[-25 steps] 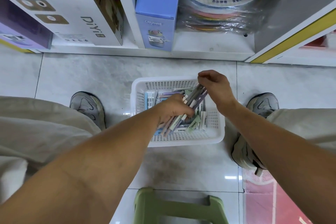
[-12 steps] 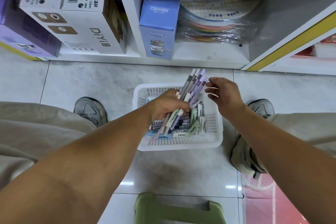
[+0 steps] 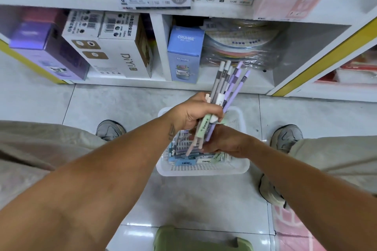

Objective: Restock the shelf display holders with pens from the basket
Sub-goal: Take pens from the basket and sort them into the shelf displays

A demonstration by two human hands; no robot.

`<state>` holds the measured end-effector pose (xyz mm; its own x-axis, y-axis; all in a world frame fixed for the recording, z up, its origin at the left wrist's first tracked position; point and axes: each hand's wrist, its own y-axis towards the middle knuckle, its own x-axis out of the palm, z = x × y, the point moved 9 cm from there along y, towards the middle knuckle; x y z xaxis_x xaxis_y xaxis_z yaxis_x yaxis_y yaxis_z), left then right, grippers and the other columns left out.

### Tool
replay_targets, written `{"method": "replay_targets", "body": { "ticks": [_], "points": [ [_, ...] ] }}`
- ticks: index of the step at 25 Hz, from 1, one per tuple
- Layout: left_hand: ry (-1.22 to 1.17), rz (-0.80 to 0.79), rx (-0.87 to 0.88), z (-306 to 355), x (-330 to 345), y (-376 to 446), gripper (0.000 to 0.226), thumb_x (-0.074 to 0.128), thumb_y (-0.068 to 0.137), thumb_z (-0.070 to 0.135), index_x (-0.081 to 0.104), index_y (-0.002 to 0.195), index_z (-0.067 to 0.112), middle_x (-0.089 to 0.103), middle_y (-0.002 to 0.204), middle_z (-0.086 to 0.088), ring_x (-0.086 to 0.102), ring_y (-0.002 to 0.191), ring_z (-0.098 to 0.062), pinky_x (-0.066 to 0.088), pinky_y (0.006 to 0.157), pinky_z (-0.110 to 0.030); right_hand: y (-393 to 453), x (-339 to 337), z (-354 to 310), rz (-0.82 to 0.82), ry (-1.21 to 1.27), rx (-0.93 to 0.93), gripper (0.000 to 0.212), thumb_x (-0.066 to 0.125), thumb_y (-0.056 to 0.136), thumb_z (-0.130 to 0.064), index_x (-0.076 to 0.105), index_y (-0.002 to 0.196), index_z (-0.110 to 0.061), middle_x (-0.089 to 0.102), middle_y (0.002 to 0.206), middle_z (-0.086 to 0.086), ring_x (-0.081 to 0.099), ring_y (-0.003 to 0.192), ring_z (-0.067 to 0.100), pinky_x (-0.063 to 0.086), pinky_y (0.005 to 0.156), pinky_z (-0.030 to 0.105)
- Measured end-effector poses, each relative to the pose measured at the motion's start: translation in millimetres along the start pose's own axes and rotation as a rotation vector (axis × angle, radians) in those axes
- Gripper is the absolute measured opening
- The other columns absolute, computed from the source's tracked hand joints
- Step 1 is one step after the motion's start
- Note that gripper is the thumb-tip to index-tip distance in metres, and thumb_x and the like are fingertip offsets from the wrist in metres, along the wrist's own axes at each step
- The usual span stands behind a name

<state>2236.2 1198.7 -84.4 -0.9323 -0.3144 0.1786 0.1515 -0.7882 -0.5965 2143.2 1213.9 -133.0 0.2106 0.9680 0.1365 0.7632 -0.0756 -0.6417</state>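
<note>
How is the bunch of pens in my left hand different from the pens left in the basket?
The bunch of pens is lifted above the white basket and stands steeply, tips fanned toward the shelf, gripped by the left hand; the pens in the basket lie flat on its bottom. The bunch shows mostly grey and purple barrels, while the basket pens show blue, white and pale green. Both are pastel coloured. The right hand sits at the bunch's lower ends.

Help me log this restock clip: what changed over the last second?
The left hand lifted its bundle of pens up out of the basket, tips now toward the shelf. The right hand let go of the tips and moved under the bundle's lower ends. The basket stayed on the floor.
</note>
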Motion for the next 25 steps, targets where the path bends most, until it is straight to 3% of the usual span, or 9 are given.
{"method": "replay_targets", "body": {
  "ticks": [3, 4, 7, 9, 12, 17, 20, 22, 25],
  "points": [
    [-0.074, -0.048, 0.097, 27.7, 13.5, -17.0, 0.037, 0.070, 0.060, -0.006, 0.062, 0.095, -0.005, 0.062, 0.082, -0.022, 0.061, 0.065, -0.028, 0.051, 0.067, -0.036, -15.1, 9.6, -17.7, -0.032, 0.110, -0.072, 0.035, 0.073, 0.080, 0.013, 0.070, 0.111, -0.001, 0.073, 0.112, 0.017, 0.072, 0.102, 0.025, 0.058, 0.079, 0.029],
    [-0.085, -0.060, 0.128, 37.2, 17.1, -24.2, 0.031, 0.070, 0.061, -0.006, 0.064, 0.091, -0.003, 0.062, 0.083, -0.023, 0.061, 0.064, -0.027, 0.051, 0.067, -0.035, -21.2, 11.4, -19.0, -0.033, 0.085, -0.060, 0.031, 0.074, 0.080, 0.012, 0.071, 0.106, -0.003, 0.074, 0.108, 0.016, 0.072, 0.099, 0.024, 0.058, 0.076, 0.026],
    [-0.094, -0.065, 0.188, 66.7, 23.7, -44.1, 0.031, 0.071, 0.063, -0.005, 0.062, 0.093, -0.004, 0.060, 0.085, -0.026, 0.060, 0.063, -0.027, 0.051, 0.062, -0.033, -37.0, 10.7, -11.5, -0.067, -0.195, 0.048, 0.031, 0.078, 0.081, 0.004, 0.070, 0.111, 0.002, 0.073, 0.114, 0.021, 0.068, 0.111, 0.036, 0.055, 0.097, 0.043],
    [-0.084, -0.090, 0.233, 94.3, 30.7, -59.6, 0.029, 0.071, 0.065, -0.006, 0.062, 0.093, -0.003, 0.061, 0.083, -0.024, 0.060, 0.062, -0.027, 0.051, 0.063, -0.033, -49.9, 1.8, -17.0, -0.071, -0.364, 0.095, 0.030, 0.079, 0.081, 0.001, 0.071, 0.109, 0.004, 0.074, 0.108, 0.020, 0.069, 0.107, 0.037, 0.053, 0.101, 0.048],
    [-0.019, -0.085, 0.293, 140.1, 34.2, -87.3, 0.019, 0.069, 0.067, -0.008, 0.065, 0.084, -0.001, 0.063, 0.077, -0.022, 0.061, 0.061, -0.027, 0.051, 0.065, -0.035, -72.5, -18.8, -61.1, 0.054, -0.409, 0.026, 0.025, 0.078, 0.082, 0.000, 0.069, 0.105, 0.000, 0.075, 0.090, 0.015, 0.070, 0.083, 0.025, 0.056, 0.084, 0.043],
    [0.075, 0.022, 0.303, 203.3, 13.9, -131.9, 0.010, 0.066, 0.077, -0.010, 0.066, 0.084, -0.004, 0.066, 0.069, -0.018, 0.064, 0.060, -0.025, 0.057, 0.063, -0.031, -114.5, -37.6, -155.4, 0.182, -0.366, -0.190, 0.024, 0.070, 0.087, 0.004, 0.056, 0.107, 0.002, 0.075, 0.096, 0.021, 0.069, 0.076, 0.026, 0.053, 0.066, 0.032],
    [0.093, 0.089, 0.291, 231.5, 1.1, -159.5, 0.011, 0.064, 0.078, -0.010, 0.065, 0.083, -0.001, 0.066, 0.069, -0.017, 0.064, 0.058, -0.022, 0.055, 0.059, -0.030, -139.1, -40.5, -206.7, 0.229, -0.274, -0.299, 0.012, 0.064, 0.096, -0.008, 0.059, 0.100, 0.002, 0.074, 0.097, 0.025, 0.069, 0.072, 0.027, 0.053, 0.065, 0.030],
    [0.095, 0.103, 0.294, 247.2, -5.0, -174.6, 0.015, 0.062, 0.078, -0.010, 0.068, 0.071, 0.001, 0.066, 0.066, -0.016, 0.063, 0.055, -0.021, 0.054, 0.055, -0.027, -156.8, -47.4, -241.7, 0.303, -0.273, -0.378, 0.025, 0.063, 0.099, -0.019, 0.064, 0.098, 0.005, 0.073, 0.094, 0.027, 0.069, 0.074, 0.028, 0.055, 0.070, 0.033],
    [0.074, 0.093, 0.301, 268.4, -7.7, -186.5, 0.025, 0.062, 0.076, -0.010, 0.071, 0.058, 0.005, 0.065, 0.064, -0.016, 0.063, 0.055, -0.021, 0.056, 0.057, -0.025, -194.1, -70.7, -303.0, 0.520, -0.310, -0.578, 0.020, 0.068, 0.094, -0.009, 0.063, 0.103, 0.009, 0.070, 0.078, 0.020, 0.067, 0.068, 0.025, 0.058, 0.070, 0.035]
  ]
}}
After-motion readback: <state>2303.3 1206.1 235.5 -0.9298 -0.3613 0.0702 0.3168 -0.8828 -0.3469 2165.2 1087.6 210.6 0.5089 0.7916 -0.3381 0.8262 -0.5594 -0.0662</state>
